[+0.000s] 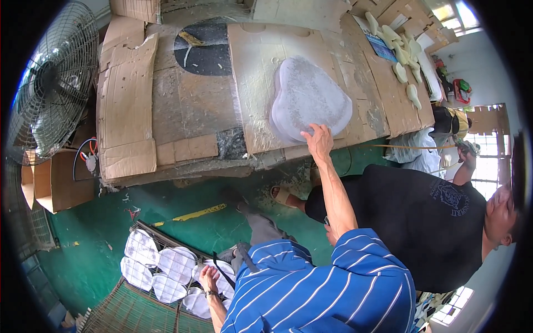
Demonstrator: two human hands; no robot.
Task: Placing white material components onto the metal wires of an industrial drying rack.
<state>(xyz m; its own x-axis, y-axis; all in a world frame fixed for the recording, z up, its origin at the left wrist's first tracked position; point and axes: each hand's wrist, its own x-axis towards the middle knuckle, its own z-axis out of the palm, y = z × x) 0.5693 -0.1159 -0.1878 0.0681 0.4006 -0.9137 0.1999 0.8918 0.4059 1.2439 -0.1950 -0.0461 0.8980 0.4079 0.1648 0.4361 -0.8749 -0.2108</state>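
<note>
Right hand (319, 141) touching the near rim of a thick, greyish-white, rounded-triangular pad (313, 97)

The pad is lying on a flat tan cardboard sheet (251, 105) on the bench, its grey-speckled face turned up. The fingers of the right hand are bending narrowly at its near edge, the thumb sitting to their left; whether they are gripping or only resting there, I cannot tell. A pale deposit is showing on the sheet around the pad. The long workbench, covered in worn brown cardboard (125, 111), is stretching out to both sides. Left of the sheet, a dark grey round patch (208, 58) is bearing a crumpled yellowish-brown scrap (191, 39). At the bench's right end, cream-coloured oblong pieces (397, 41) are lying loosely grouped beside a blue printed sheet (382, 48)

Well apart from the pad, the left hand (209, 278) is hanging low with its fingers curling, a dark band (210, 293) circling the wrist. I cannot tell whether it is holding anything. It is hovering near several white, rounded pads (176, 265) that are lying in a brown wire rack (166, 236) above the green floor (83, 241)

To the right, a co-worker in a black short-sleeved T-shirt (411, 222) is standing close by, raising a hand with a small metallic tool (469, 147) near a thin yellowish hose (413, 146). At the far left, a large round wire-caged fan (53, 77) is standing above an open brown cardboard box (64, 186)
</note>
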